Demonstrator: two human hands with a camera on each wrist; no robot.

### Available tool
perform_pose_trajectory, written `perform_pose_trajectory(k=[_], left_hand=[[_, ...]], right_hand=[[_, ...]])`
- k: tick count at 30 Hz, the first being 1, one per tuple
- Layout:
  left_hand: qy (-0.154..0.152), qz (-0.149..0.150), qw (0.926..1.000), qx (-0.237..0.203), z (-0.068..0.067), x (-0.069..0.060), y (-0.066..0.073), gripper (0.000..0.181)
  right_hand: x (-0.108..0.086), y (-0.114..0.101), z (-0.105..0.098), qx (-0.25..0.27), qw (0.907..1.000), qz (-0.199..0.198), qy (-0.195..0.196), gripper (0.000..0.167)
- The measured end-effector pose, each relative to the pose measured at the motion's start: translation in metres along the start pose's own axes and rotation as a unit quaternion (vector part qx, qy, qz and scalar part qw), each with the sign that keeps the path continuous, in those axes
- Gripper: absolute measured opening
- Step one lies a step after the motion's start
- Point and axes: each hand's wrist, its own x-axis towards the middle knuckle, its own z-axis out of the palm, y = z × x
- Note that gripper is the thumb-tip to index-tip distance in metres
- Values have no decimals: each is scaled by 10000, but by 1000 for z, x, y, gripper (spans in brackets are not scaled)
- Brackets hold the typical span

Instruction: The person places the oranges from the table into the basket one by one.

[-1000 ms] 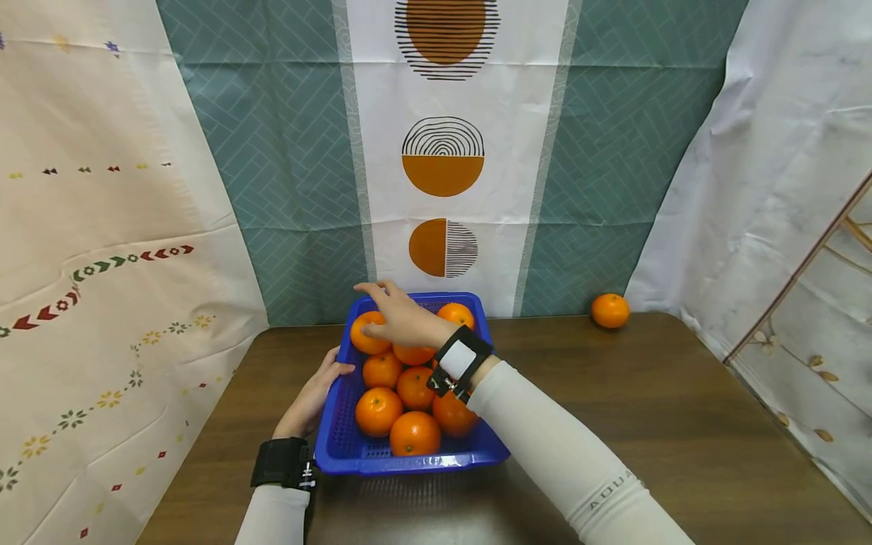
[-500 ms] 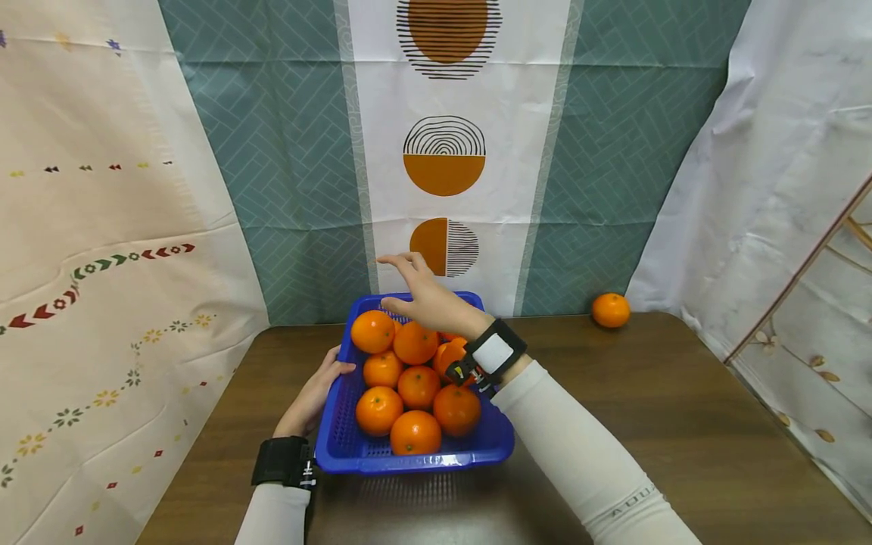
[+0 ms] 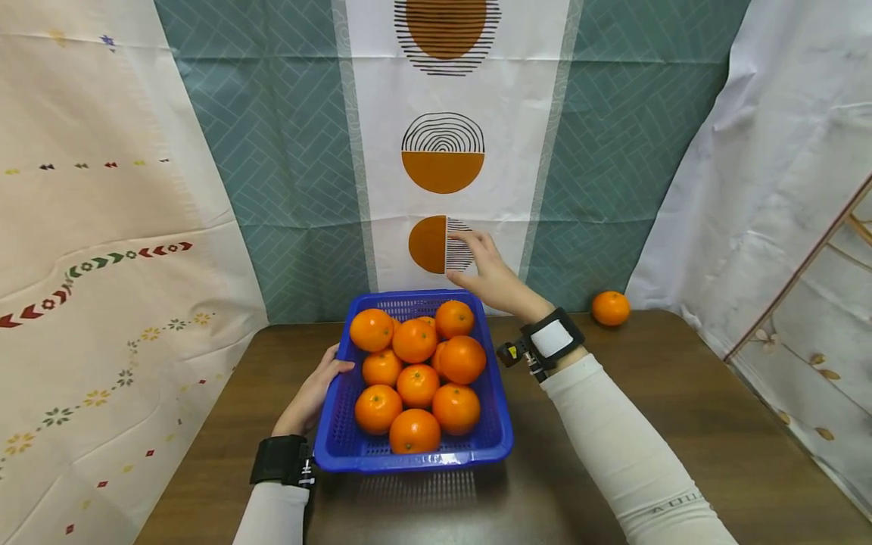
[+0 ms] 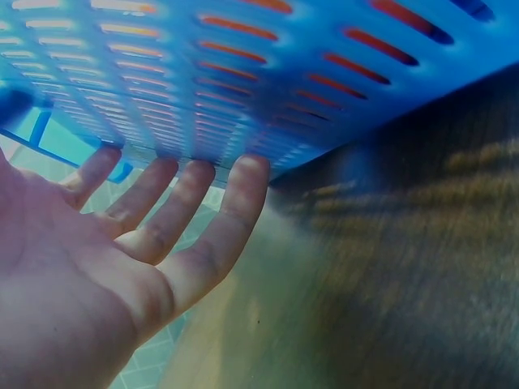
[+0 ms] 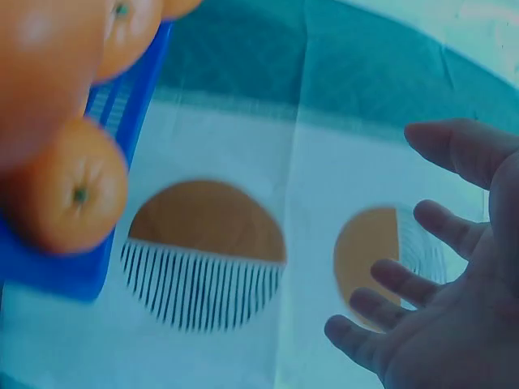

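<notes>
A blue plastic basket (image 3: pixel 327 424) with slotted walls holds several oranges (image 3: pixel 418 386). At its left side my left hand (image 3: pixel 315 395) holds the wall, one digit over the rim. In the left wrist view, the fingers of the left hand (image 4: pixel 154 243) lie against the slotted outside of the basket (image 4: pixel 186 89). My right hand (image 3: pixel 496 276) is in the air beyond the basket's back right corner, fingers spread and holding nothing. The right wrist view shows that bare right hand (image 5: pixel 454 275) apart from the nearest orange (image 5: pixel 69 186).
One lone orange (image 3: pixel 611 309) sits at the table's back right edge. The brown wooden table (image 3: pixel 586 469) extends on both sides of the basket. A patterned cloth (image 3: pixel 293 189) hangs behind, with more cloth (image 3: pixel 102 341) along the left and right.
My right hand has moved up and to the right from above the oranges, uncovering those at the basket's back right. The left hand and the basket have stayed in place.
</notes>
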Motion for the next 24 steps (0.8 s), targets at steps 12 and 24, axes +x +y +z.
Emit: perform_pose_trajectory(k=[12, 24], left_hand=[[-4, -37, 10000, 26, -2, -2, 0, 58], [-71, 35, 10000, 37, -1, -1, 0, 55]], right_hand=[[-19, 50, -28, -191, 9980, 503, 332, 65], [-48, 118, -59, -531, 9894, 1276, 441, 66]])
